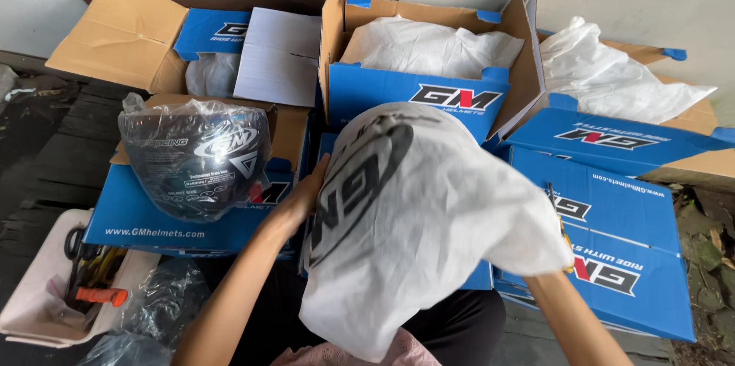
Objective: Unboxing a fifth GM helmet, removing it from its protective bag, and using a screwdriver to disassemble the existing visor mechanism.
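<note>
White cloth helmet bag (429, 220) sits in the lap, in front of the blue helmet boxes (605, 205). Left hand (310, 190) presses flat on its side; right hand is buried under the fabric, grip can't tell. Looks mid-unbagging; next needs both hands steady. Bagged dark visor (195, 155) rests left.

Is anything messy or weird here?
A bit messy. The blue boxes lie tilted, some upside down, flaps open. A wrapped dark visor sits loose on one box. Nothing looks broken or spilled.
</note>
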